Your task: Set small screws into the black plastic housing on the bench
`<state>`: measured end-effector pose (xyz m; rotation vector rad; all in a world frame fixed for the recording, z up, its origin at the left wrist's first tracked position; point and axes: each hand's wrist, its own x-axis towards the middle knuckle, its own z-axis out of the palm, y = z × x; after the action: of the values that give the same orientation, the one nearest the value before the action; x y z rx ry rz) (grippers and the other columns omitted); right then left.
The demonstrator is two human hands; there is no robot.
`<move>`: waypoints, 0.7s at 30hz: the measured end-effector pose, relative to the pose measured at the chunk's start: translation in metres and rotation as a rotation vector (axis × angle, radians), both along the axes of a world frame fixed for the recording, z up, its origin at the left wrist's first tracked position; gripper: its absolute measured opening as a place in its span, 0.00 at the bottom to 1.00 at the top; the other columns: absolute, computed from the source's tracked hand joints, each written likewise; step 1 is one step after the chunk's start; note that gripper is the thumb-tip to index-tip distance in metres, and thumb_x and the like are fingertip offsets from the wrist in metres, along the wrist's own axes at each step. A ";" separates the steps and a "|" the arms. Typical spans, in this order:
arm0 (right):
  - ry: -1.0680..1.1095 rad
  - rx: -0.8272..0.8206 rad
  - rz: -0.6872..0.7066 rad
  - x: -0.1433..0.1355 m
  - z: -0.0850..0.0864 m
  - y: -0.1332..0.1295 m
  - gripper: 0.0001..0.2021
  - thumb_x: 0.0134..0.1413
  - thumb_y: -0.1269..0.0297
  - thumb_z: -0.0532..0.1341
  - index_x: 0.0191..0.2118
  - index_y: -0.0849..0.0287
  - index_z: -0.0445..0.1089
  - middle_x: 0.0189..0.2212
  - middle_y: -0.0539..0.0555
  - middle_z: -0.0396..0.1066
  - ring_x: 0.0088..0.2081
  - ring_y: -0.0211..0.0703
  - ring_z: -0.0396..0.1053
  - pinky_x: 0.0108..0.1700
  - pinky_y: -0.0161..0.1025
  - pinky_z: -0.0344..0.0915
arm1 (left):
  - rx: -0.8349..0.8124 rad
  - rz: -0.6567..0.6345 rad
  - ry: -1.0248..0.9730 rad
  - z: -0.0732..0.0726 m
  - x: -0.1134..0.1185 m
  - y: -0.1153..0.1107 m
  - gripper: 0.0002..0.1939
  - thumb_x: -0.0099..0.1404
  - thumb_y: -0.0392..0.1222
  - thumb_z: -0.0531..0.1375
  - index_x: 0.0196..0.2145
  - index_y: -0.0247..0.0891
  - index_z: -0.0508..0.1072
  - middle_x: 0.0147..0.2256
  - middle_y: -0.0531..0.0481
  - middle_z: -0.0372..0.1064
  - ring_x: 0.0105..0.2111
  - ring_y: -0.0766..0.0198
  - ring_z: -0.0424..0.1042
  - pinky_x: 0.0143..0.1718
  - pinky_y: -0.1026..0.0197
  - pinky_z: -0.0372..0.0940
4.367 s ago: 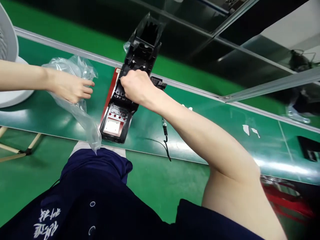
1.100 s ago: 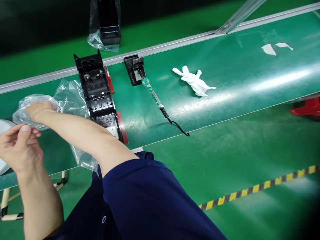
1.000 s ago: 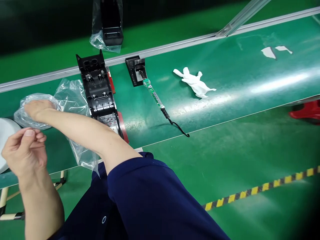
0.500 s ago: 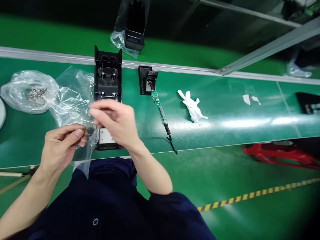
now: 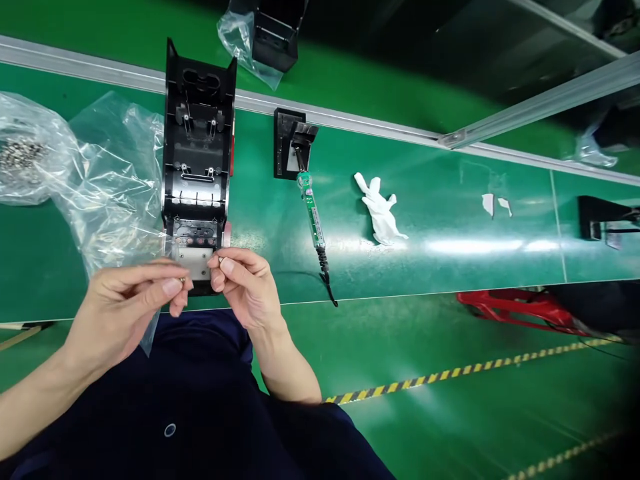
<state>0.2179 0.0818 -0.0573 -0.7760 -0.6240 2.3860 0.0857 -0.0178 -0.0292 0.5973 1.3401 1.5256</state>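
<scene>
A long black plastic housing [image 5: 199, 157] lies on the green conveyor belt [image 5: 450, 220], its open inner side up. Just in front of its near end, my left hand [image 5: 127, 303] pinches a small screw [image 5: 183, 280] between thumb and fingertips. My right hand [image 5: 245, 283] pinches another small screw [image 5: 221, 259] close beside it. Left of the housing lies a clear plastic bag [image 5: 107, 187], and at the far left a second bag with several screws [image 5: 20, 157].
A green-handled screwdriver with a black cord [image 5: 314, 223] lies right of the housing, its tip at a small black part [image 5: 289, 143]. A white glove [image 5: 380, 210] lies further right. A bagged black part [image 5: 270, 30] sits beyond the belt's metal rail. Red frame [image 5: 520, 310] below the belt.
My right hand has come back from the bag of screws at the left to the housing's near end. Both hands now meet there, each pinching a screw. The view has tilted.
</scene>
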 end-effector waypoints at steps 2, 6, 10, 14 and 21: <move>0.010 -0.003 -0.004 0.001 -0.002 0.000 0.08 0.44 0.67 0.70 0.32 0.60 0.73 0.29 0.51 0.71 0.27 0.33 0.67 0.29 0.28 0.69 | 0.058 -0.100 0.132 0.006 0.009 -0.005 0.11 0.62 0.32 0.63 0.38 0.47 0.81 0.30 0.47 0.72 0.25 0.65 0.72 0.22 0.67 0.71; -0.035 0.080 -0.074 0.004 -0.006 0.001 0.07 0.46 0.67 0.68 0.34 0.59 0.73 0.29 0.50 0.71 0.26 0.32 0.67 0.29 0.27 0.69 | 0.174 -0.265 0.369 0.009 0.030 -0.004 0.15 0.63 0.25 0.59 0.41 0.41 0.77 0.33 0.50 0.72 0.26 0.71 0.72 0.25 0.71 0.71; -0.237 0.258 -0.165 0.007 -0.008 0.003 0.07 0.49 0.64 0.67 0.34 0.59 0.74 0.30 0.51 0.72 0.27 0.34 0.68 0.31 0.31 0.73 | 0.163 -0.032 0.765 -0.015 0.023 0.011 0.09 0.62 0.26 0.61 0.38 0.35 0.76 0.35 0.50 0.72 0.31 0.73 0.73 0.33 0.73 0.71; -0.340 0.576 -0.229 0.007 -0.013 0.001 0.03 0.56 0.69 0.64 0.37 0.58 0.74 0.34 0.51 0.73 0.29 0.36 0.71 0.36 0.34 0.75 | 0.171 0.271 1.096 -0.043 -0.011 0.013 0.11 0.59 0.25 0.64 0.39 0.34 0.78 0.35 0.47 0.74 0.36 0.68 0.73 0.37 0.66 0.69; -0.679 1.518 -0.423 -0.007 -0.040 0.009 0.09 0.61 0.80 0.57 0.42 0.62 0.68 0.37 0.53 0.72 0.40 0.37 0.72 0.45 0.33 0.73 | 0.154 0.270 1.232 -0.064 -0.033 0.005 0.14 0.61 0.25 0.60 0.44 0.34 0.76 0.36 0.46 0.72 0.37 0.65 0.72 0.38 0.61 0.67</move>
<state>0.2112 0.0906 -0.0978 -0.7698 -1.8982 0.7052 0.0530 -0.0128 -0.0933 1.6703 2.2658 1.4819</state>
